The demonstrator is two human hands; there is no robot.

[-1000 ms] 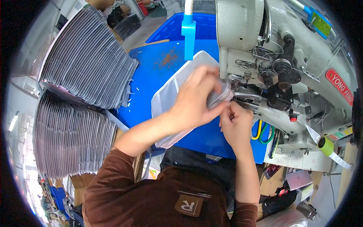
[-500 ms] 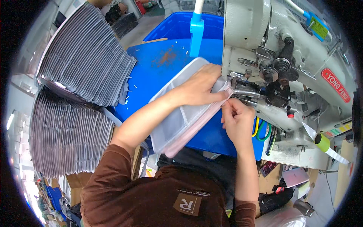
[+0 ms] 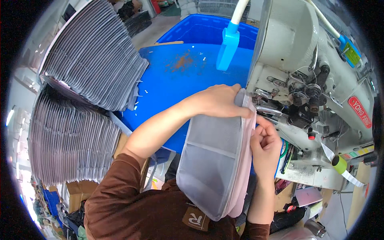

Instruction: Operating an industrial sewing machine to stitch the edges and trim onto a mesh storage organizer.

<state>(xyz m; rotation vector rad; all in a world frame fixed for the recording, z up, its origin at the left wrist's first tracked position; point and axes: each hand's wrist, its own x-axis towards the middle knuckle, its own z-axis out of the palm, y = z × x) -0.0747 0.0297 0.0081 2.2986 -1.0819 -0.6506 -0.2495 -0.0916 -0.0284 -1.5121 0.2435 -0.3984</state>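
A grey mesh fabric piece (image 3: 216, 134) with a seam band across it and pale pink fabric layers (image 3: 241, 180) along its right side hangs toward my body. My left hand (image 3: 218, 103) lies over its top end, thumb pressed on the pink edge and the other fingers over the far side. Pinched at that same edge, just below the thumb, are the curled fingers of my right hand (image 3: 265, 146). The top right edge of the piece sits beside the metal guide and presser parts of a sewing machine (image 3: 269, 108); whether it lies under the foot is hidden.
Two tall stacks of similar grey and pinkish pieces (image 3: 94, 56) stand at the left. Behind the blue table (image 3: 160, 76) is a blue crate (image 3: 200, 30). A light-blue nozzle on a white pipe (image 3: 228, 48) hangs over the table. Green-handled scissors (image 3: 285, 149) lie below the machine.
The fabric piece has swung round, its lower end now nearer my body and further right. Both hands still grip its top edge. The whole view has shifted, so the machine appears further right.
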